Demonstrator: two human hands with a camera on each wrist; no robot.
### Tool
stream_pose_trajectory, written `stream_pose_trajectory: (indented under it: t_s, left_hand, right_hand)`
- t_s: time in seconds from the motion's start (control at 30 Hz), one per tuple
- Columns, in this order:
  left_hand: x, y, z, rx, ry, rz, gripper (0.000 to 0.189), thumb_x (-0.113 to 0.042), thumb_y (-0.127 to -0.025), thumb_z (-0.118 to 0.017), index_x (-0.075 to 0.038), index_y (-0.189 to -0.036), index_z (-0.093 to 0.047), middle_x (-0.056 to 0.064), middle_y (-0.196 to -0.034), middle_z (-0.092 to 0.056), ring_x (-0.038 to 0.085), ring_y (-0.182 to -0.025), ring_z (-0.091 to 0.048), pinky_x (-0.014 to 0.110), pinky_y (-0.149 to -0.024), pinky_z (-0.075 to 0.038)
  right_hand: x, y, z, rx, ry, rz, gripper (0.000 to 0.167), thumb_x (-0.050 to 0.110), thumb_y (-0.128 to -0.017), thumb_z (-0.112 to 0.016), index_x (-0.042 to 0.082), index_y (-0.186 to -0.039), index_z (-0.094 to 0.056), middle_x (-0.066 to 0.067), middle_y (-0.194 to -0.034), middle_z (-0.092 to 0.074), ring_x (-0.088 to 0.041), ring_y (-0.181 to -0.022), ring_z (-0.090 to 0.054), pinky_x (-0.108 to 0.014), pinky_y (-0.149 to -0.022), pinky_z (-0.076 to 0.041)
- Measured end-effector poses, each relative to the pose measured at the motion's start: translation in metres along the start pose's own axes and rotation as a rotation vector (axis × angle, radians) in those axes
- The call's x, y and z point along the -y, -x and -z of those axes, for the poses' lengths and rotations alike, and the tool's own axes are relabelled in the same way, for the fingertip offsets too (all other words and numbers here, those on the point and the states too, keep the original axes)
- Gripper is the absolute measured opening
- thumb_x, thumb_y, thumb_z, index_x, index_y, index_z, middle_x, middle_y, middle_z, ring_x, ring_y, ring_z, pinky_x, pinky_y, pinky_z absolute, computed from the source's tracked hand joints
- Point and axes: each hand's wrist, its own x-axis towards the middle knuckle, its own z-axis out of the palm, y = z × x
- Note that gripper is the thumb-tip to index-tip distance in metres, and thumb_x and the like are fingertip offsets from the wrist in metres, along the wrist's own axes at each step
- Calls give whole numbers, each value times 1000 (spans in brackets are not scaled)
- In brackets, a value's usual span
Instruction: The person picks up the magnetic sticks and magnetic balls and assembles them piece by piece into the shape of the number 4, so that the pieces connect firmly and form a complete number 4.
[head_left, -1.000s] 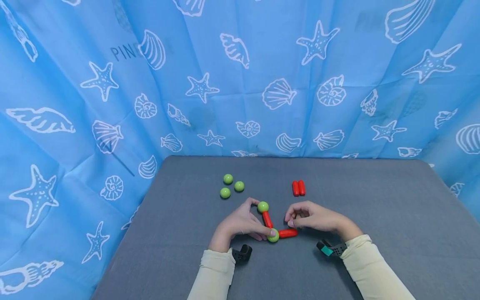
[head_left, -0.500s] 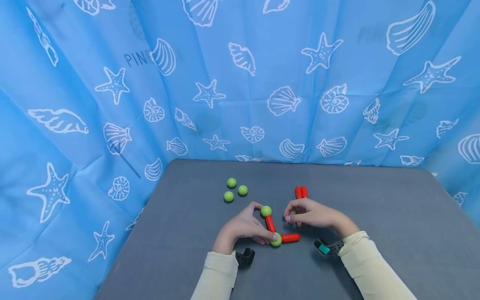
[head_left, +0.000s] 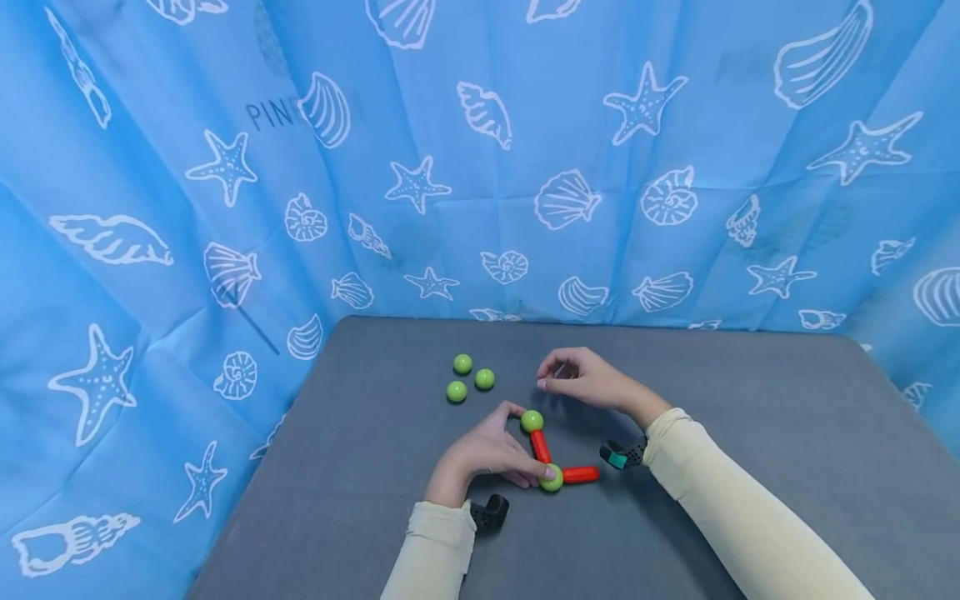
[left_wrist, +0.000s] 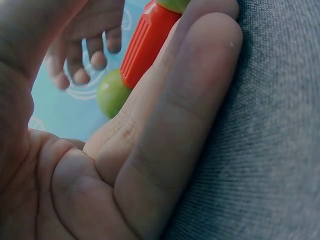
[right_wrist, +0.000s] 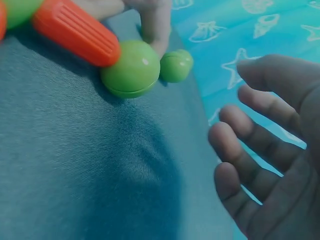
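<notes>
My left hand (head_left: pixel 483 450) holds an L-shaped piece made of two green balls and two red rods on the table. Its thumb and fingers pinch the near green ball (head_left: pixel 553 481), while the index finger touches the far green ball (head_left: pixel 532 421). One red rod (head_left: pixel 540 447) joins both balls; the other red rod (head_left: pixel 581 475) sticks out to the right from the near ball. Beyond the piece, my right hand (head_left: pixel 592 383) hovers over the table, fingers loosely bent. Nothing is between them in the right wrist view.
Three loose green balls (head_left: pixel 484 379) lie together at the back left, left of my right hand. The grey table (head_left: pixel 750 400) ends at a blue shell-patterned curtain (head_left: pixel 495 200). A black band (head_left: pixel 624 454) is on each wrist.
My right hand has moved away and leftward from beside the L-shaped piece toward the loose balls. It now covers where two loose red rods lay. My left hand keeps its grip.
</notes>
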Motion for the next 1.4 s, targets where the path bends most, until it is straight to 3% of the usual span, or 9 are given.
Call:
stream_pose_trajectory:
  t_s: [0.23, 0.47, 1.0, 1.4]
  left_hand:
    - [1, -1, 1, 20, 26, -23, 92, -22, -82, -94, -17, -152, -34, 17, -89, -81, 28, -75, -80, 42, -75, -66]
    - [0, -1, 1, 27, 36, -27, 91, -21, -81, -94, -18, -150, -34, 16, -89, -81, 28, -75, -80, 42, -75, -66]
    - [2, -2, 2, 37, 68, -21, 89, -17, -83, -93, -19, -150, -35, 16, -91, -81, 25, -75, -80, 42, -75, -66]
    - [0, -1, 5, 41, 51, -18, 86, -16, -83, -92, -20, -150, -37, 14, -91, -81, 23, -74, -79, 40, -75, -66]
  right_hand:
    - [-2, -35, -8, 28, 18, -15, 30, 22, -102, -73, 2, -124, -71, -10, -117, -71, -27, -98, -68, -36, -84, -56]
    - [-3, -63, -17, 96, 14, -12, 39, 22, -102, -73, 1, -133, -67, -15, -128, -70, -31, -116, -69, -45, -98, -58]
    - [-23, -101, -30, 231, -18, 71, 42, 18, -98, -77, 2, -136, -68, -15, -124, -71, -28, -114, -67, -43, -97, -56]
    - [-24, -106, -34, 268, -16, 83, 30, 17, -97, -79, 11, -127, -75, -8, -113, -72, -21, -96, -67, -34, -84, -56]
